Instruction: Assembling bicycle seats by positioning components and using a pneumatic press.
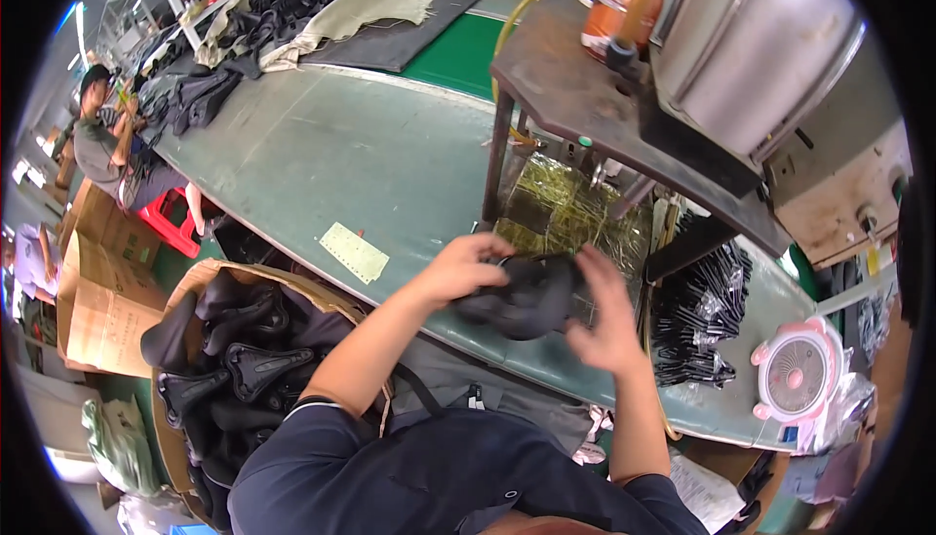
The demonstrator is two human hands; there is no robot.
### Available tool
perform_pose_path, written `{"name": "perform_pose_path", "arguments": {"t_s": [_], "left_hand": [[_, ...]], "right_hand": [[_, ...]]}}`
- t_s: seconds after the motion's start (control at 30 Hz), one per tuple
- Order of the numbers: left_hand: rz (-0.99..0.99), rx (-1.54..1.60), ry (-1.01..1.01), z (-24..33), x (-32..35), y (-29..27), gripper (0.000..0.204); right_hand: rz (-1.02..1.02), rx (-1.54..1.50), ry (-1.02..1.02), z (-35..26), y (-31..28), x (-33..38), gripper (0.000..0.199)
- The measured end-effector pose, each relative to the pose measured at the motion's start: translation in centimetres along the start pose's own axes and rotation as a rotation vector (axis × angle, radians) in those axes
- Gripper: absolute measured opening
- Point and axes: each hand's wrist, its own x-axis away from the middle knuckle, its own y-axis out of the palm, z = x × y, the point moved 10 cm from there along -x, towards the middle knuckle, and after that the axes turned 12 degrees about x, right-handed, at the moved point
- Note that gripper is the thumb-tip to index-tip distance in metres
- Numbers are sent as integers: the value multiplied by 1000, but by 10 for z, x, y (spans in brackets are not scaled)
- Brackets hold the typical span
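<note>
Over the surface edge: the black saddle (526, 296) lay between my two hands, above the green surface (341, 164).
Left grip: my left hand (466, 267) was clamped on its left end.
Right grip: my right hand (606, 316) was open, fingers spread, touching its right side.
Long axis: left to right.

Single head-worn fisheye, looking steeply down and forward over the wearer's chest at the counter (370, 159) edge. Close range; forearms enter from below, edges bend toward the rim.
</note>
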Motion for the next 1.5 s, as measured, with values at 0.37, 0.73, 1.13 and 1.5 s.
{"name": "perform_pose_path", "arguments": {"t_s": [0.37,0.73,1.13,1.5], "left_hand": [[1266,47,493,-34,312,-290,22],[914,-1430,-631,-238,388,-298,80],[660,-1454,-867,-245,399,-268,76],[424,-1475,-741,-253,409,-277,35]], "right_hand": [[-430,-1350,749,-56,230,-66,27],[-275,-928,190,-51,190,-66,62],[96,795,481,193,-154,107,50],[-57,670,474,287,-149,130,68]]}}
